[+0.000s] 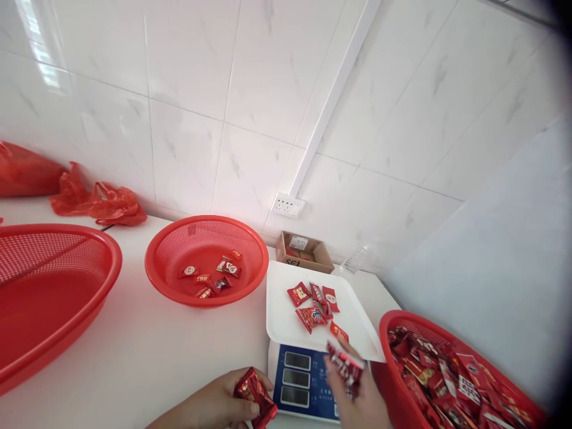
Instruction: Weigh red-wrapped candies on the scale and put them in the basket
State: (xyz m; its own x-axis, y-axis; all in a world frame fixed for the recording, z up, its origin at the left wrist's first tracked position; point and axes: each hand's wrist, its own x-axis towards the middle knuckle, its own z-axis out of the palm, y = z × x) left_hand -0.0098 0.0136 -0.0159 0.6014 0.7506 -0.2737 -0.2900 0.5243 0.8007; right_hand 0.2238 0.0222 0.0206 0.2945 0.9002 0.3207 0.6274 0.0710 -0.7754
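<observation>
My left hand (218, 402) is closed on a red wrapped candy (255, 396) low in the picture, just left of the scale. Over the scale's blue panel, my right hand (357, 396) pinches another red and white wrapped candy (345, 363). The white electronic scale (286, 325) stands between the baskets, and several red wrapped candies (315, 305) lie on its tray. To the right, a red basket (389, 325) is heaped with the same candies. A round red basket (154, 262) behind the scale holds several candies.
A large red basket (58, 316) fills the left side of the white table. Red plastic bags (96, 202) lie by the tiled wall. A small cardboard box (304, 250) sits behind the scale, under a wall socket (288, 205).
</observation>
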